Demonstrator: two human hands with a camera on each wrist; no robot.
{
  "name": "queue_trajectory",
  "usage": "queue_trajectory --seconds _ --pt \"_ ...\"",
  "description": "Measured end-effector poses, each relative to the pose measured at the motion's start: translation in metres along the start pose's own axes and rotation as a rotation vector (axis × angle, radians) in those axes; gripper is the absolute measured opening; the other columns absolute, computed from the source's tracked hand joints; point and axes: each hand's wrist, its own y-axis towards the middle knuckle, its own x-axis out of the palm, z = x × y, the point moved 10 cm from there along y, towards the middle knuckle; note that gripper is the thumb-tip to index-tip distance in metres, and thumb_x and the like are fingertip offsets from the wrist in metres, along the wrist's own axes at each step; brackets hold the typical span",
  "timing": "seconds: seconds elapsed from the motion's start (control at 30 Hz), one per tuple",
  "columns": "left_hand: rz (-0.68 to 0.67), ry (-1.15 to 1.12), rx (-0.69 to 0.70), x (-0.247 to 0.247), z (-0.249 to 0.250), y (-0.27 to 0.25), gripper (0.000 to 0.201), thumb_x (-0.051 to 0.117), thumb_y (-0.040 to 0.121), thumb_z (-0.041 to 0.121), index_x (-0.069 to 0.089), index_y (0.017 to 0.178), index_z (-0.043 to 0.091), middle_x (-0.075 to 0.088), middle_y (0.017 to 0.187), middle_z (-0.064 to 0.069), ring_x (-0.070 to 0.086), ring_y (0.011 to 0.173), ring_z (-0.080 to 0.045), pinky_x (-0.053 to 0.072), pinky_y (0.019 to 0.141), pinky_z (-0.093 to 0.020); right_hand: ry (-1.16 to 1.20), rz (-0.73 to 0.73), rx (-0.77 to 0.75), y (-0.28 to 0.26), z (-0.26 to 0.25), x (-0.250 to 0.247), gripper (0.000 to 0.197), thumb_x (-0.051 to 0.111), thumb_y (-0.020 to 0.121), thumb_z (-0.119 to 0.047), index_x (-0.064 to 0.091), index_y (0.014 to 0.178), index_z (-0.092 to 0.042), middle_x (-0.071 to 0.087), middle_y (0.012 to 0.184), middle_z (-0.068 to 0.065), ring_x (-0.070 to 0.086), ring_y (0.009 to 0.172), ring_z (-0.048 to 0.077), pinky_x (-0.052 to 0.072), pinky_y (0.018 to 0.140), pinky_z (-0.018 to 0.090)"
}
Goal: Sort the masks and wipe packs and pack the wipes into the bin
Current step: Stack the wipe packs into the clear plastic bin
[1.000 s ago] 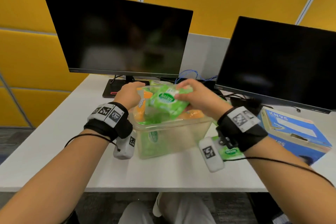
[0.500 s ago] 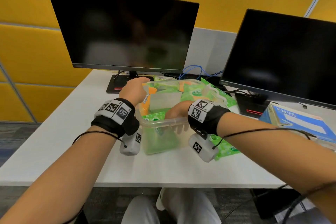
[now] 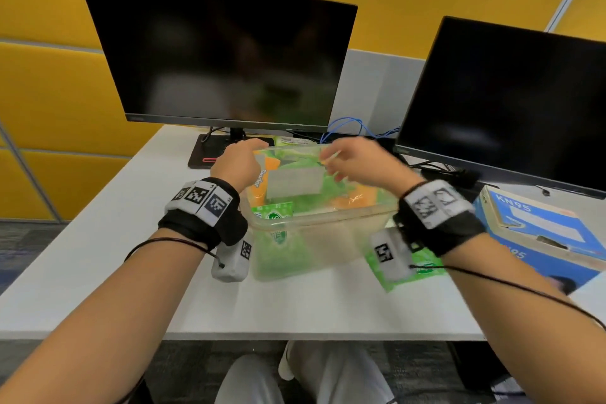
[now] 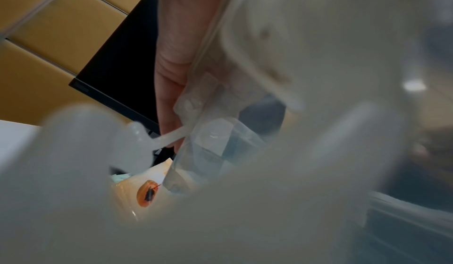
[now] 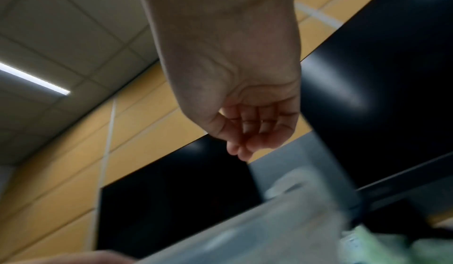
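Centrally, the clear bin [image 3: 314, 220] sits on the white surface [image 3: 98, 239], holding green and orange wipe packs [image 3: 272, 211]. Left hand [image 3: 237, 162] grips the bin's far-left rim, fingers [image 4: 169, 86] curled over it. Right hand [image 3: 360, 161] hovers above the bin, fingers [image 5: 247, 128] loosely curled, holding nothing; another green pack [image 3: 423, 269] lies lower right.

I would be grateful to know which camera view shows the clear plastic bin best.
The head view: the clear bin shows whole on the table, green and orange wipe packs inside, the left hand at its far left rim. The left wrist view shows only a blurred stretch of wall and rim; the right wrist view, a blurred edge.
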Motion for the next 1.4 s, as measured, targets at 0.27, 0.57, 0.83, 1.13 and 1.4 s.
queue_trajectory --seconds 0.27,0.57,0.83,1.13,1.4 --pt "0.004 0.043 -0.011 0.005 -0.001 0.006 0.062 0.037 0.090 -0.007 0.045 0.137 0.034 0.051 0.136 -0.013 0.057 0.109 -0.034 0.051 0.091 -0.048 -0.323 -0.156 0.353 -0.031 0.144 -0.044 0.018 0.050 0.090 -0.006 0.061 0.084 -0.019 0.071 0.097 0.009 0.066 0.074 0.014 0.055 0.065 0.025" --pt "0.006 0.040 -0.036 0.007 -0.002 0.006 0.060 0.041 0.090 -0.004 0.044 0.136 0.035 0.051 0.135 -0.012 0.057 0.110 -0.034 0.051 0.092 -0.049 -0.624 -0.659 0.497 -0.078 0.198 0.046 0.081 0.085 0.064 -0.023 0.037 0.129 -0.033 0.051 0.126 0.002 0.053 0.102 0.023 0.048 0.084 0.034" --pt "0.002 0.049 -0.036 0.007 0.000 0.004 0.059 0.041 0.091 -0.003 0.043 0.137 0.034 0.051 0.133 -0.014 0.057 0.109 -0.034 0.050 0.093 -0.050 -0.579 -0.442 0.383 -0.073 0.195 0.052 0.086 0.078 0.061 -0.028 0.034 0.135 -0.028 0.050 0.127 0.002 0.045 0.118 0.027 0.046 0.095 0.045" --pt "-0.001 0.020 -0.019 0.006 0.001 0.003 0.060 0.039 0.090 -0.005 0.043 0.137 0.032 0.049 0.135 -0.014 0.054 0.114 -0.033 0.048 0.096 -0.049 -0.520 -0.262 0.500 -0.084 0.172 -0.023 0.069 0.079 0.061 -0.039 0.045 0.116 -0.017 0.054 0.105 0.003 0.055 0.093 0.023 0.047 0.071 0.031" --pt "0.004 0.010 -0.027 0.005 0.000 0.002 0.060 0.040 0.090 -0.004 0.043 0.137 0.032 0.049 0.136 -0.013 0.054 0.114 -0.033 0.048 0.096 -0.049 0.064 0.356 0.254 -0.078 0.070 -0.132 0.040 0.080 0.074 -0.034 0.061 0.105 -0.017 0.067 0.098 0.000 0.065 0.086 0.017 0.053 0.070 0.033"
